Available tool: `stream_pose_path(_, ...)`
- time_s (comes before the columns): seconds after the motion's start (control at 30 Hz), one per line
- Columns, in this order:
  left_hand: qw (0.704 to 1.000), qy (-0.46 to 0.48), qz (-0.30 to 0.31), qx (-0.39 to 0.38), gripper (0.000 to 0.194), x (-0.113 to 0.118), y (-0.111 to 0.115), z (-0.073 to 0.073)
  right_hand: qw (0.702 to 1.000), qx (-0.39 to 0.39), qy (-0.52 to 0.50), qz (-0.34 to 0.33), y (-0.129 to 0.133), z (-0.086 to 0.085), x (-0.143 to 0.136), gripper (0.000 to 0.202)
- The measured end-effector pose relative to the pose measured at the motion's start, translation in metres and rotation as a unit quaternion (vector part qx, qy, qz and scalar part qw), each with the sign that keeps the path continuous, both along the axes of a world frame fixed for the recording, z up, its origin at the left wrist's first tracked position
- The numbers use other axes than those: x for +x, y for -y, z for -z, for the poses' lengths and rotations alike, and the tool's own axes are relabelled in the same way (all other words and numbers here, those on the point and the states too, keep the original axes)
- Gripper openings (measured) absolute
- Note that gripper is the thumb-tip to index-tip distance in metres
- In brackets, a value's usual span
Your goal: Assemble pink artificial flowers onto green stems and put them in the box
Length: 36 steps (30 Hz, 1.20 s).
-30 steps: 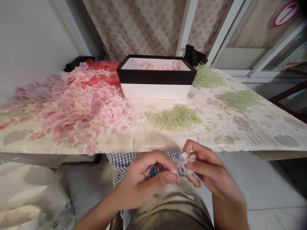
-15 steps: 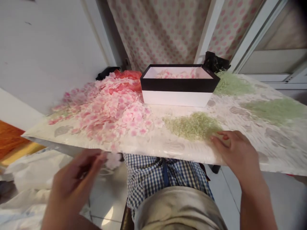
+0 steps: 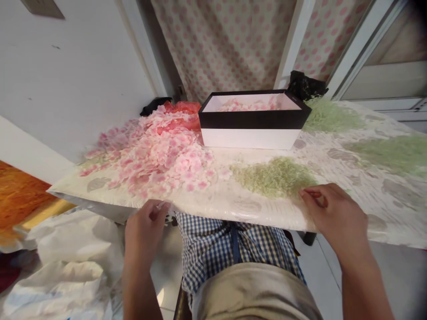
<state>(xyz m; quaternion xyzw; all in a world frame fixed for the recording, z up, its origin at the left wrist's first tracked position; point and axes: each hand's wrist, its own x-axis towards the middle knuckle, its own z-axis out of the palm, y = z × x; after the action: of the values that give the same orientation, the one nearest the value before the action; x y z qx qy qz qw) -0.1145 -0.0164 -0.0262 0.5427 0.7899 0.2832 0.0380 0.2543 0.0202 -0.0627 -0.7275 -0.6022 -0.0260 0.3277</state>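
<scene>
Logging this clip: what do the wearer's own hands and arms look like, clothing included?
The left hand and right hand are ungloved. No sleeve, watch or bracelet shows on the forearms. Below are a beige top and a blue-and-white checked garment with a dark blue strip.

Pink-dotted curtain (image 3: 230, 44) hanging behind, crumpled black bag (image 3: 306, 84), pale bags (image 3: 78, 235) — lower left

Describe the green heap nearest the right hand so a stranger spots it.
On the table stands a black-and-white box. Between it and the near edge lies the green heap. It's yellower than the two other green heaps, which lie farther right.
</scene>
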Motion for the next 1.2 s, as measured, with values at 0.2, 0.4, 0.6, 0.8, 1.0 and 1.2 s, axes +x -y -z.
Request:
stream_pose_path(0.2,0.984,0.103,0.025,0.144,0.019,0.021,0.008,-0.012,1.000,-0.008,0.019,-0.004,-0.001,0.003,0.003,0.034)
stream_pose_path(0.4,0.937,0.211,0.231,0.156,0.010,0.078,-0.008,-0.013,0.989,0.014,0.014,-0.147,0.010,0.000,0.014,0.024)
stream_pose_path(0.6,0.885,0.214,0.380,0.162,0.013,0.108,-0.015,-0.008,0.992,0.020,0.009,-0.124,0.013,-0.002,0.009,0.019)
stream_pose_path(0.8,0.854,0.170,0.447,0.207,0.022,0.109,-0.003,-0.002,0.981,0.066,-0.136,-0.120,0.027,-0.011,-0.004,0.011)
stream_pose_path(1.0,0.831,0.133,0.488,0.232,0.024,0.113,0.006,0.000,0.843,0.041,-0.380,-0.379,0.056,-0.036,-0.037,0.015)
stream_pose_path(1.2,0.827,0.114,0.513,0.198,0.027,0.115,0.016,-0.005,0.812,-0.017,-0.394,-0.430,0.067,-0.045,-0.063,0.017)
